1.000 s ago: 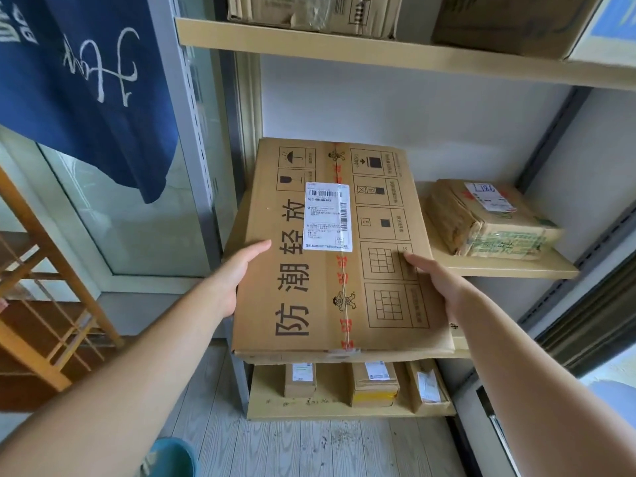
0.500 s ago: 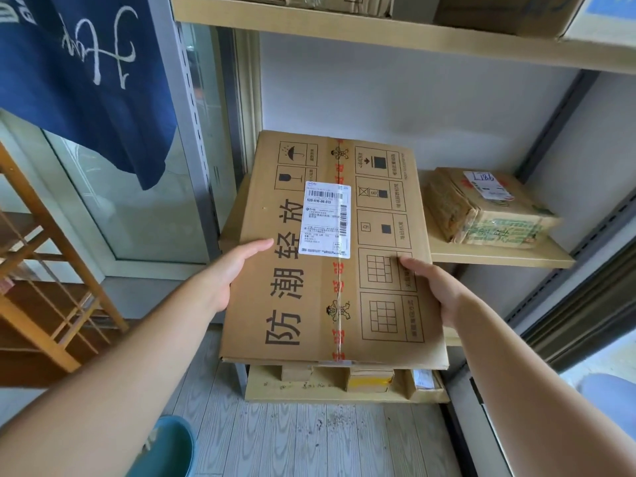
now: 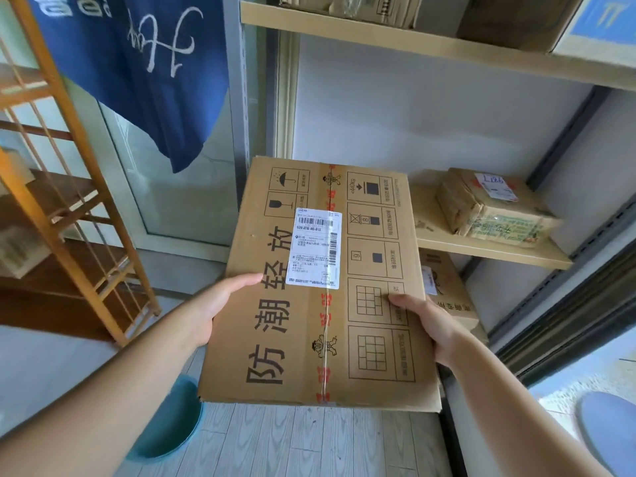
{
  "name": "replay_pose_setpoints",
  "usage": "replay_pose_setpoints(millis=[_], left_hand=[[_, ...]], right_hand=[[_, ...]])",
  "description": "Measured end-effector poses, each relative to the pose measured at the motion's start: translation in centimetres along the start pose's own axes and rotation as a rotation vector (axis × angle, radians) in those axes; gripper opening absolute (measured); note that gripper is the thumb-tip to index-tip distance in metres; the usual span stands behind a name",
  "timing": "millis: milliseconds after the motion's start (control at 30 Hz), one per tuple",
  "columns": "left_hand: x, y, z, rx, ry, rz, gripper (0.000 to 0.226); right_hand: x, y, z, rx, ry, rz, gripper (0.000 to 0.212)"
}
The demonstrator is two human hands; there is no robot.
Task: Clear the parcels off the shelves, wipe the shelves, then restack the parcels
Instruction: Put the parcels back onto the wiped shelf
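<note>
A large flat cardboard box (image 3: pixel 364 342) with black printed characters and a white shipping label is held in the air in front of the shelves. My left hand (image 3: pixel 216 304) grips its left edge, thumb on top. My right hand (image 3: pixel 426 321) grips its right edge, thumb over the top face. Behind it, the middle shelf (image 3: pixel 488 253) carries a small taped brown parcel (image 3: pixel 488 208) on the right. Another carton (image 3: pixel 447 297) sits on the shelf below, partly hidden by the box. More boxes (image 3: pixel 347 8) stand on the top shelf (image 3: pixel 413 46).
A wooden rack (image 3: pixel 69 208) stands at the left. A blue cloth (image 3: pixel 144 70) hangs above it. A teal bucket (image 3: pixel 172 421) sits on the grey plank floor below my left arm. A glass door frame (image 3: pixel 564 321) runs along the right.
The large box has come off the middle shelf toward me and lower. Both hands kept their grip on its sides. The view shifted left and back.
</note>
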State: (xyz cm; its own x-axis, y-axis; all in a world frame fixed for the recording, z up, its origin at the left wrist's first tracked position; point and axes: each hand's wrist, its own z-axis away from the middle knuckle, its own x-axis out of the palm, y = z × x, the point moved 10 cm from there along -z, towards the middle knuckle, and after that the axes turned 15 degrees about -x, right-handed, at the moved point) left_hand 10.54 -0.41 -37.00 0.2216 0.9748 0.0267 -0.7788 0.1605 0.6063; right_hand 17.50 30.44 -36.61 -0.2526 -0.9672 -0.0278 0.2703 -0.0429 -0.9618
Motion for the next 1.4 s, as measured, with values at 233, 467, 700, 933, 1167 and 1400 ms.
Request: replay_pose_setpoints(millis=[233, 467, 700, 933, 1167, 1400], left_hand=[[-7.3, -3.7, 2.0, -0.026, 0.111, 0.084, 0.038], [-18.3, -7.3, 4.1, -0.058, 0.227, 0.138, 0.056], [-27.6, -9.9, 5.6, -0.069, 0.279, 0.234, 0.063], [-34.2, -8.7, 4.4, -0.068, 0.264, 0.263, 0.041], [-37.3, -5.7, 0.4, -0.112, 0.262, 0.250, 0.043], [-39.3, 0.2, -5.0, -0.099, 0.297, 0.232, 0.032]], right_hand=[[7.4, 1.7, 1.9, 0.020, -0.079, 0.002, 0.043], [18.2, 4.0, 2.5, 0.072, -0.194, -0.048, 0.030], [28.2, 4.9, 1.4, 0.101, -0.271, -0.034, 0.046], [35.4, 5.6, -0.3, 0.116, -0.320, -0.075, 0.047], [38.7, 5.8, -4.7, 0.129, -0.290, -0.096, 0.047], [41.1, 5.8, -12.2, 0.161, -0.271, -0.121, 0.044]])
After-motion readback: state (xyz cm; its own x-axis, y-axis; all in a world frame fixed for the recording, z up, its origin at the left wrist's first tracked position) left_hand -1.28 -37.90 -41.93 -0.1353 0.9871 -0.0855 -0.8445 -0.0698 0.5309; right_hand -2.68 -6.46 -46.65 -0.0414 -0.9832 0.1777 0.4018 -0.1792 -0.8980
